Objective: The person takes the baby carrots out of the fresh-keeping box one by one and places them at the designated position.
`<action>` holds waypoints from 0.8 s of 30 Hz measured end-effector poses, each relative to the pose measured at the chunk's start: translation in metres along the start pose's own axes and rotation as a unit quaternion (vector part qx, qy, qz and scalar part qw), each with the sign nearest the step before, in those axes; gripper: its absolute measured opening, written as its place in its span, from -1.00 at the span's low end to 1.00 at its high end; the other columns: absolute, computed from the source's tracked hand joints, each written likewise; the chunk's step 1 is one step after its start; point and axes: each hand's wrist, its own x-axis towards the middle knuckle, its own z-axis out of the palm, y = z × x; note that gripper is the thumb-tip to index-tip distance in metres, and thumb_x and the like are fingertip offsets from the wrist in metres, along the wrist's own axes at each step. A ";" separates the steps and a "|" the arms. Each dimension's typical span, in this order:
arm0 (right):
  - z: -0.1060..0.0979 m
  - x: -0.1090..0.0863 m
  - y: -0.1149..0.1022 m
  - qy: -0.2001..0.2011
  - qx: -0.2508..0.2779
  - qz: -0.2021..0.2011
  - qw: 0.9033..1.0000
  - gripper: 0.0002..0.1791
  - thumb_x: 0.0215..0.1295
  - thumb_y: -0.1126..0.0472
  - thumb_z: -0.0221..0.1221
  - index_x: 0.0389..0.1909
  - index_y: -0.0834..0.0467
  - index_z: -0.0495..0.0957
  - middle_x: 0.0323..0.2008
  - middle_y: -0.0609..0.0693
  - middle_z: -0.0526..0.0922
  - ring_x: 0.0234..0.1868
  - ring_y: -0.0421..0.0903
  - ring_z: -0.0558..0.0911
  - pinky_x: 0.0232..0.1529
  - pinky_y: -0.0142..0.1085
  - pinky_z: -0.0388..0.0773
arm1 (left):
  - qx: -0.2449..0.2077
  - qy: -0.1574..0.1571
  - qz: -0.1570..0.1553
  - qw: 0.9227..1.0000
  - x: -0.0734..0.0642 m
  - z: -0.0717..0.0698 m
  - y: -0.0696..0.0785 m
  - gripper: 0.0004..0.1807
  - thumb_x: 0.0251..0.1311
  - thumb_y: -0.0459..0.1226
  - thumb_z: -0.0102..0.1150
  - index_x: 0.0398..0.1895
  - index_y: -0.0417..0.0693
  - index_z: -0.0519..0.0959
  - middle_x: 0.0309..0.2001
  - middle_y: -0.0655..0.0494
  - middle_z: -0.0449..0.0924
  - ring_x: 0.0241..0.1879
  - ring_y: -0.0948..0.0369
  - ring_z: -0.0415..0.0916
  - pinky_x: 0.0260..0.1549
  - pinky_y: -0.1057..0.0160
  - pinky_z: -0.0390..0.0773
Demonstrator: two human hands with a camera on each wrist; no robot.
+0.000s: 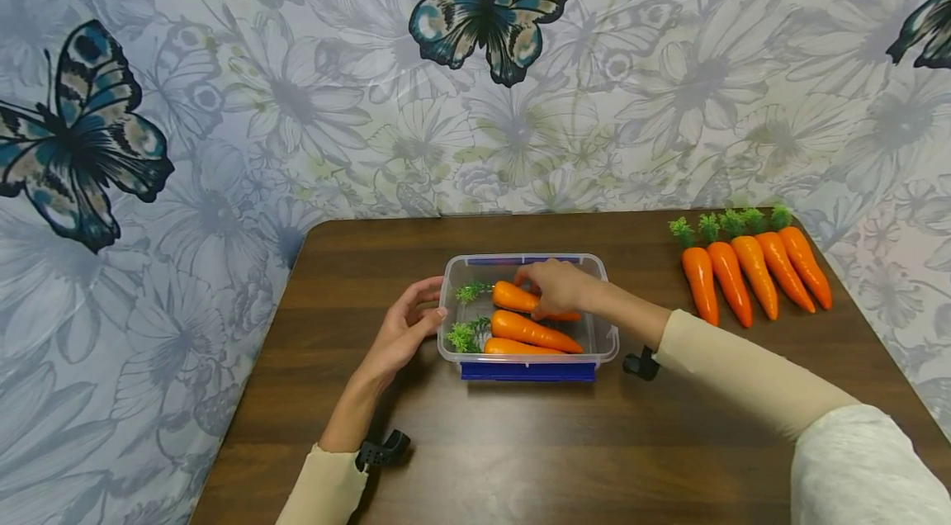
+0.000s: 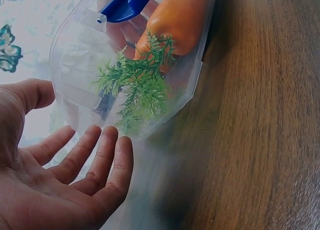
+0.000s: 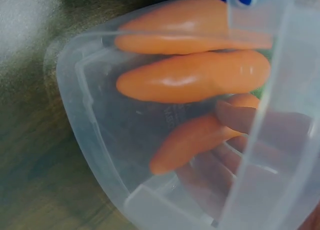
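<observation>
A clear plastic container [image 1: 453, 261] with blue latches stands on the table. Inside lie two toy carrots, a middle one [image 1: 531, 330] and a front one [image 1: 516, 347], their green tops to the left. My right hand [image 1: 562, 287] reaches in from the right and grips a third carrot [image 1: 508, 295] behind them; the right wrist view shows thumb and fingers around this carrot [image 3: 185, 144], its tip tilted. At the container's left wall, my left hand [image 1: 407, 325] has its fingertips by the rim; in the left wrist view its fingers [image 2: 102, 160] are spread and relaxed.
Several more carrots [image 1: 754, 273] lie side by side at the table's back right, green tops toward the wall. The brown wooden table [image 1: 520, 451] ends at a wall covering [image 1: 312, 137] with butterflies and flowers. A blue latch [image 1: 527, 371] hangs at the container's front.
</observation>
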 end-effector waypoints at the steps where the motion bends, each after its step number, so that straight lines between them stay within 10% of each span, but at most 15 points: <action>1: 0.000 0.000 0.000 0.000 0.001 0.000 1.000 -0.34 0.34 0.19 0.48 0.44 0.05 0.52 0.21 0.14 0.72 0.21 0.12 0.69 0.30 0.07 0.65 | 0.002 0.001 0.000 1.000 0.000 0.000 0.000 -0.39 0.55 -0.25 0.23 0.59 0.04 0.36 0.42 -0.32 0.48 0.26 -0.28 0.59 0.05 0.30 0.70; 24: -0.005 -0.012 0.011 0.041 0.046 -0.015 0.998 -0.40 0.25 0.18 0.46 0.33 0.10 0.59 0.09 0.08 0.77 0.13 0.05 0.71 0.24 0.02 0.65 | 0.012 0.009 -0.009 1.000 0.000 0.002 0.002 -0.40 0.54 -0.25 0.24 0.58 0.08 0.38 0.42 -0.28 0.49 0.28 -0.28 0.58 0.04 0.27 0.68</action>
